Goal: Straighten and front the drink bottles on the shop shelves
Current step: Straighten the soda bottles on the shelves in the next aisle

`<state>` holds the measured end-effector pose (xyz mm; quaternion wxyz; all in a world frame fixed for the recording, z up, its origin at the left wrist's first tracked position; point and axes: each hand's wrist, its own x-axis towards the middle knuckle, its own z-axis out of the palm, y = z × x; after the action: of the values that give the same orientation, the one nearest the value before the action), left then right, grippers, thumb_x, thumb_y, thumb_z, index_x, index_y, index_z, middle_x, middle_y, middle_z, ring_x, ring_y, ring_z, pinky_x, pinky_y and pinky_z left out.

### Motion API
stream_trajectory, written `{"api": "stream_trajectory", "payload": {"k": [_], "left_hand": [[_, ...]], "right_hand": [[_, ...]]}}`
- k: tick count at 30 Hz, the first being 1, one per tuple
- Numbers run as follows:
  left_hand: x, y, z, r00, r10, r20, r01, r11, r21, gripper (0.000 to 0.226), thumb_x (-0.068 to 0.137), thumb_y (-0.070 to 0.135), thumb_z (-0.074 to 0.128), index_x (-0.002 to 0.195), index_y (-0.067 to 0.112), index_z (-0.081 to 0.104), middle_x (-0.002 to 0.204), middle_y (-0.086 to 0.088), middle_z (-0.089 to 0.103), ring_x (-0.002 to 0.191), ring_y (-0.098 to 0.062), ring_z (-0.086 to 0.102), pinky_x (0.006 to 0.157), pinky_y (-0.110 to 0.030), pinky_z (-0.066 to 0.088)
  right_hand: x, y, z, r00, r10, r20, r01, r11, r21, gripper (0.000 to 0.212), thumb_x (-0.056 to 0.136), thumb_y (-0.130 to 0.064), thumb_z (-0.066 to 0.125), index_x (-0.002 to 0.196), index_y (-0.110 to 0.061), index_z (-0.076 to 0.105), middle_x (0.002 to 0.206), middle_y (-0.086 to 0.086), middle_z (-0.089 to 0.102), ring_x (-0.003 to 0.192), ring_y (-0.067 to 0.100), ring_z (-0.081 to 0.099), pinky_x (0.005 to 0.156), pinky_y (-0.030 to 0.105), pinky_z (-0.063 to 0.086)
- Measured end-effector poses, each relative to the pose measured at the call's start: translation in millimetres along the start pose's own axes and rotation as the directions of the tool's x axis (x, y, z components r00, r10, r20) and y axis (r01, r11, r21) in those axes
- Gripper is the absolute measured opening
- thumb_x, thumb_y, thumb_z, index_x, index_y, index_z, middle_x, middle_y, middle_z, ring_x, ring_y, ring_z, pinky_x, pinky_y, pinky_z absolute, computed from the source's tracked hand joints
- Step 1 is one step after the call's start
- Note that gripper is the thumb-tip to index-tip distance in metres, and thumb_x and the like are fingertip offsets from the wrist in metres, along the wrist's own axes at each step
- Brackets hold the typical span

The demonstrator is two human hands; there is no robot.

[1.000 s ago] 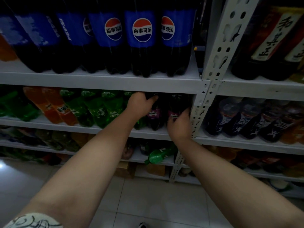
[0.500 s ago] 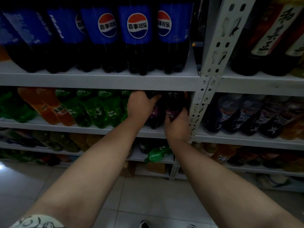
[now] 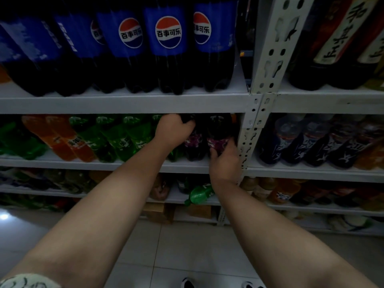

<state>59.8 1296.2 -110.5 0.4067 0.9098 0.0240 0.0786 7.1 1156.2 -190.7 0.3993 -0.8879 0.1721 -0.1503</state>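
Observation:
Two dark bottles with purple labels stand at the right end of the middle shelf (image 3: 124, 164). My left hand (image 3: 173, 129) grips the upper part of the left purple-label bottle (image 3: 194, 142). Lower down, my right hand (image 3: 224, 161) holds the right purple-label bottle (image 3: 218, 132) round its lower body, just left of the white upright post (image 3: 249, 138). Green soda bottles (image 3: 108, 138) and orange soda bottles (image 3: 60, 138) fill the same shelf to the left.
Big blue-label cola bottles (image 3: 168, 48) line the shelf above. Dark bottles (image 3: 307, 140) fill the right bay. A green bottle (image 3: 200, 194) lies on its side on the lower shelf. Cardboard boxes (image 3: 158, 210) sit at floor level, over pale floor tiles.
Both hands stay on the purple-label bottles. The right-hand bottle has turned slightly, and its purple label now shows above my fingers. The view has shifted a little.

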Motion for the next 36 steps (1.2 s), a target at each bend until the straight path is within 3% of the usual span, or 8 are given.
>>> {"api": "stream_trajectory", "payload": {"k": [4, 8, 16, 22, 25, 29, 33, 36], "left_hand": [[-5.6, 2.8, 7.0, 0.985, 0.061, -0.162, -0.049, 0.996, 0.080, 0.045, 0.068, 0.051, 0.079, 0.087, 0.011, 0.068, 0.081, -0.003, 0.069, 0.072, -0.016, 0.064, 0.062, -0.028, 0.054], [-4.3, 2.1, 11.6, 0.982, 0.040, -0.184, -0.018, 0.993, 0.121, 0.041, 0.072, 0.050, 0.077, 0.069, 0.012, 0.060, 0.067, -0.002, 0.063, 0.061, -0.017, 0.060, 0.053, -0.029, 0.051], [5.4, -5.1, -4.2, 0.992, 0.056, 0.116, -0.073, 0.986, 0.148, 0.042, 0.090, 0.035, 0.062, 0.124, 0.010, 0.056, 0.105, -0.014, 0.065, 0.095, -0.030, 0.062, 0.080, -0.033, 0.052], [0.2, -4.9, 3.4, 0.992, 0.112, -0.054, -0.107, 0.990, 0.094, 0.051, 0.072, 0.045, 0.079, 0.106, 0.010, 0.065, 0.094, -0.001, 0.067, 0.083, -0.012, 0.059, 0.072, -0.024, 0.050], [1.4, -5.5, 5.5, 0.988, 0.127, -0.093, -0.114, 0.985, 0.131, 0.046, 0.075, 0.043, 0.078, 0.101, 0.006, 0.065, 0.091, -0.007, 0.068, 0.076, -0.013, 0.056, 0.065, -0.022, 0.046], [4.9, -7.3, 0.9, 0.995, 0.103, 0.013, -0.104, 0.964, 0.245, 0.045, 0.083, 0.045, 0.068, 0.100, 0.004, 0.063, 0.079, -0.007, 0.063, 0.072, -0.021, 0.060, 0.056, -0.026, 0.044], [11.6, -6.7, -8.3, 0.987, 0.080, 0.137, -0.113, 0.959, 0.261, 0.049, 0.088, 0.045, 0.063, 0.124, 0.012, 0.055, 0.098, -0.001, 0.059, 0.082, -0.015, 0.052, 0.066, -0.023, 0.038], [13.6, -6.0, -11.0, 0.977, 0.044, 0.207, -0.102, 0.956, 0.275, 0.045, 0.091, 0.043, 0.059, 0.121, 0.010, 0.055, 0.098, -0.013, 0.065, 0.077, -0.021, 0.060, 0.064, -0.028, 0.046]], "right_hand": [[-3.0, 3.0, 0.7, 1.000, -0.001, -0.017, 0.001, 1.000, 0.032, 0.056, 0.091, -0.031, 0.058, 0.142, -0.017, 0.038, 0.134, 0.006, 0.051, 0.117, 0.026, 0.052, 0.088, 0.038, 0.047], [-7.2, 10.6, 2.6, 0.999, 0.021, -0.036, -0.022, 1.000, -0.023, 0.051, 0.093, -0.029, 0.054, 0.140, -0.014, 0.039, 0.126, 0.011, 0.057, 0.108, 0.030, 0.057, 0.080, 0.036, 0.047], [-8.5, 16.1, 4.6, 0.999, -0.005, 0.038, 0.008, 0.998, -0.066, 0.055, 0.093, -0.034, 0.055, 0.141, -0.016, 0.036, 0.132, 0.009, 0.053, 0.114, 0.028, 0.054, 0.085, 0.037, 0.049], [-6.3, 8.5, 3.7, 0.998, 0.036, 0.045, -0.030, 0.990, -0.135, 0.057, 0.092, -0.036, 0.055, 0.140, -0.013, 0.034, 0.134, 0.010, 0.046, 0.113, 0.031, 0.052, 0.083, 0.040, 0.049], [-9.6, 4.9, 7.1, 0.996, 0.057, 0.070, -0.035, 0.958, -0.285, 0.065, 0.091, -0.044, 0.054, 0.140, -0.012, 0.027, 0.135, 0.012, 0.035, 0.100, 0.035, 0.057, 0.066, 0.035, 0.042], [-12.1, -1.8, 15.1, 0.994, 0.097, 0.058, -0.083, 0.974, -0.209, 0.060, 0.092, -0.039, 0.055, 0.136, -0.008, 0.029, 0.135, 0.013, 0.039, 0.096, 0.036, 0.060, 0.066, 0.034, 0.044], [-10.1, -1.5, 19.3, 0.978, 0.193, 0.076, -0.192, 0.981, -0.014, 0.063, 0.092, -0.035, 0.057, 0.140, -0.012, 0.023, 0.131, 0.015, 0.053, 0.105, 0.035, 0.059, 0.079, 0.040, 0.047], [-8.9, -3.9, 21.4, 0.984, 0.170, 0.063, -0.168, 0.985, -0.034, 0.072, 0.091, -0.038, 0.059, 0.144, -0.012, 0.018, 0.139, 0.015, 0.043, 0.109, 0.036, 0.056, 0.080, 0.041, 0.047]]}}
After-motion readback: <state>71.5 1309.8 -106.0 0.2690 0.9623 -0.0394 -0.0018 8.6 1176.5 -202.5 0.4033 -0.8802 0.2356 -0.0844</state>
